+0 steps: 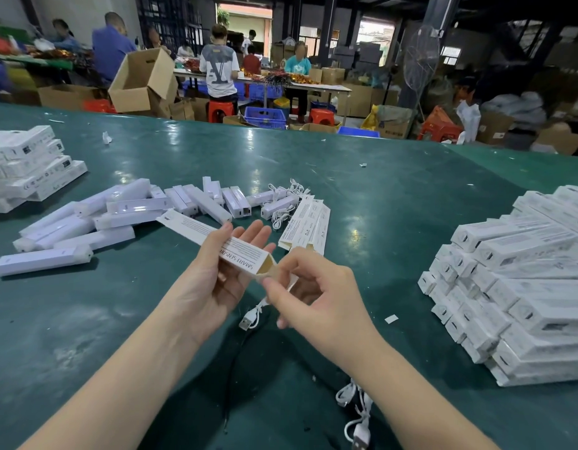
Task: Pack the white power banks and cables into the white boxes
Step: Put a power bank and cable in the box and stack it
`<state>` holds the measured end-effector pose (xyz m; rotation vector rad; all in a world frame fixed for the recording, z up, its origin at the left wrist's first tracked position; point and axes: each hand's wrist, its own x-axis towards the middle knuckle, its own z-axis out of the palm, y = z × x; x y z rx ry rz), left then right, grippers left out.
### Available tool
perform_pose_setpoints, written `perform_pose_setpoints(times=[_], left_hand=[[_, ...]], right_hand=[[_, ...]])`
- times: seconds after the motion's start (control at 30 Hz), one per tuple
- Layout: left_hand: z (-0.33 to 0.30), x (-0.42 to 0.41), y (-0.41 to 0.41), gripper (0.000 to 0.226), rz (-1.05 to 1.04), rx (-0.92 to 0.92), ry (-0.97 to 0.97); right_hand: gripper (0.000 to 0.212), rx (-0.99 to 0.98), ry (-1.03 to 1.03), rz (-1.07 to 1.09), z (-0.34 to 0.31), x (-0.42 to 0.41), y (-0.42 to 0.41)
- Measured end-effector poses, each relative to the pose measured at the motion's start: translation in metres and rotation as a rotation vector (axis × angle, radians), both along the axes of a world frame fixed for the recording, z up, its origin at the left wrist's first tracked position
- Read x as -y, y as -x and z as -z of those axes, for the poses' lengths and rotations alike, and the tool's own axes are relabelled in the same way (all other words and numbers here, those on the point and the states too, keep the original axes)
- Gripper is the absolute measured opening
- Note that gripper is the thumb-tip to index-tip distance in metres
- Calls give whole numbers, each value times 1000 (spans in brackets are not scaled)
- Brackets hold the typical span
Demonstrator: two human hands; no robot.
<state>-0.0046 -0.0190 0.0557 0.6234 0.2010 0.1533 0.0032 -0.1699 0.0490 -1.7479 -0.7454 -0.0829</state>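
The surface is dark teal-green. White power banks and white cables lie far left; white boxes carry grey print. Far off, orange stools, blue crates.

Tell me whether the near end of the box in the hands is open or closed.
Open. The long white cardboard box in the left hand shows its brown inside at the near end; the right hand pinches its flap.
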Motion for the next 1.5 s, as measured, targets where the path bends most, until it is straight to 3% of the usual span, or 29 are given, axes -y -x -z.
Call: perform_pose_setpoints(times=[0.27, 0.4, 0.6, 0.83, 1.13, 1.27, 1.5], left_hand=[[0, -2, -2, 24, -20, 7, -94], [0, -2, -2, 21, -15, 16, -79], [1, 1, 1, 49, 7, 65, -48], [3, 2, 2, 51, 0, 66, -60], [3, 3, 5, 50, 43, 51, 29], [4, 1, 7, 37, 83, 52, -22], [4, 1, 6, 52, 100, 47, 41]], right_hand=[[17, -201, -10, -123, -1, 3, -5], [8, -333, -147, -302, -2, 0, -2], [18, -402, -357, -312, 2, -3, -3], [22, -517, -367, -419, 4, 0, -10], [39, -424, -329, -312, 12, -11, -5], [31, -437, -336, -340, 13, -13, -3], [16, -406, -339, -362, 12, -13, -1]])
